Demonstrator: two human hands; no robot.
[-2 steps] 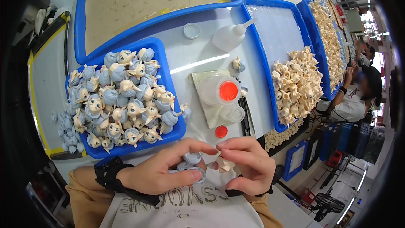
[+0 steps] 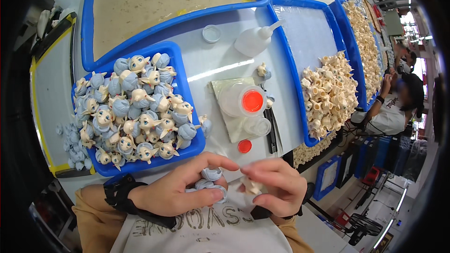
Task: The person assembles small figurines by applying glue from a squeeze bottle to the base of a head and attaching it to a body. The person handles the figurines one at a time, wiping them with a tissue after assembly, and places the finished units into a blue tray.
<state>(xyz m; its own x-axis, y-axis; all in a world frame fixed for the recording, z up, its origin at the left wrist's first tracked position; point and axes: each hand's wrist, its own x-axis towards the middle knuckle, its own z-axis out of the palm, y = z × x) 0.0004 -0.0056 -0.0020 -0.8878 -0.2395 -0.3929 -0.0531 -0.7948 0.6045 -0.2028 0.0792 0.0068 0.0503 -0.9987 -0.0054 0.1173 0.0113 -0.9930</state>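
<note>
Several pale blue doll hair pieces (image 2: 212, 174) rest in my left hand (image 2: 176, 189), its fingers curled round them and its index finger stretched to the right. Close by, my right hand (image 2: 280, 185) pinches a cream doll head piece (image 2: 253, 186), slightly blurred and partly covered by the fingers. The two hands are apart, low in front of my shirt. Beyond my left hand, a blue tray (image 2: 191, 84) is heaped with painted doll heads (image 2: 146, 121) with pointed ears and pale blue hair.
A white squeeze bottle (image 2: 253, 41), a red-centred plastic jar (image 2: 234, 99), a small clear cup (image 2: 258, 126), a red disc (image 2: 244, 146) and black tweezers (image 2: 272, 136) stand or lie mid-table. Cream head pieces (image 2: 328, 98) fill part of the right-hand tray (image 2: 291, 65). A co-worker (image 2: 391, 107) sits farther right.
My right fingertips have drawn slightly apart from my left index fingertip, and the cream head piece has turned a little in them. My left hand keeps the hair pieces.
</note>
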